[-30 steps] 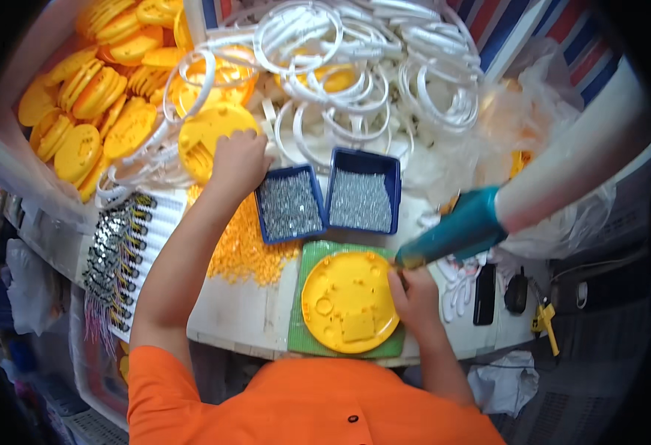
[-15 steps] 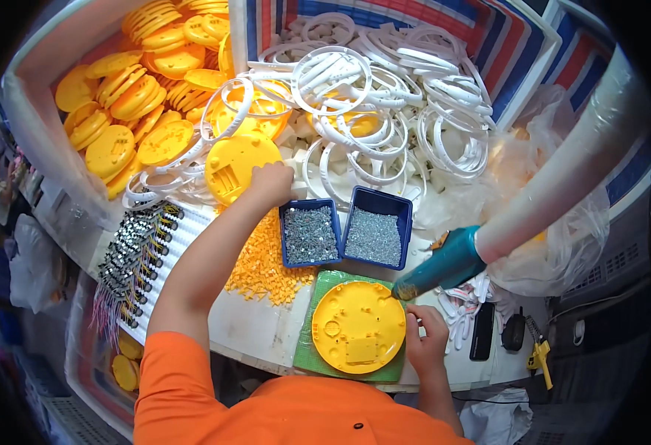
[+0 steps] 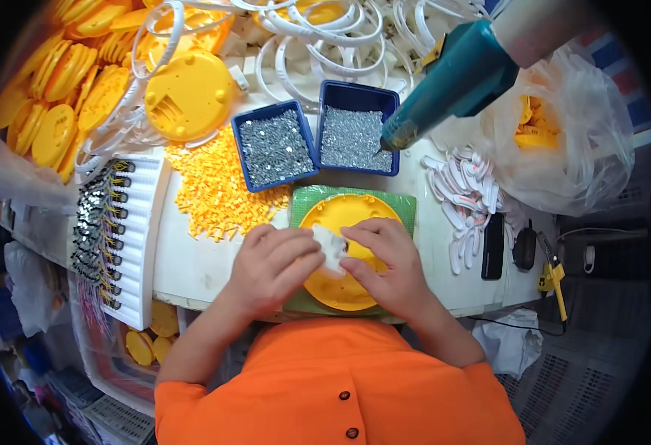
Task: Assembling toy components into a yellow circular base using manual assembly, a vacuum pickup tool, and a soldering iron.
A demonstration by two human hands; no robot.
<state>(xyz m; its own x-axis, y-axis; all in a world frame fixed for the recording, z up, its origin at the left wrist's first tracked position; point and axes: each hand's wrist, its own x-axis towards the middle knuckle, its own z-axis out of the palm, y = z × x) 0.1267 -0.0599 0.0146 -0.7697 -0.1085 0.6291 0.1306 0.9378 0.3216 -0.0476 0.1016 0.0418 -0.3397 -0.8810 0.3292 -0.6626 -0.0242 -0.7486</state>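
Observation:
A round yellow plastic shell (image 3: 344, 297) lies on a green mat (image 3: 407, 202) in front of me. Above it, my left hand (image 3: 273, 271) has its fingers closed round a small white plastic part (image 3: 330, 251). The thumb and fingertips of my right hand (image 3: 390, 265) pinch the same part's right side. My fingers cover much of the part, so its exact kind cannot be made out. A teal electric screwdriver (image 3: 451, 85) hangs beyond my hands, its tip over a blue tray of small metal pieces (image 3: 359, 137).
Another blue tray (image 3: 275, 144) holds screws, beside loose yellow pieces (image 3: 218, 196). Wired components lie on a white foam tray (image 3: 140, 252). Yellow shells (image 3: 192, 93) and white rings (image 3: 325, 30) are heaped behind. White strips (image 3: 465, 196) and a black phone (image 3: 493, 248) lie at right.
My left hand has come back from the far pile and now grips a white part over the yellow shell. My right hand has left the shell's rim for that part. The view has shifted.

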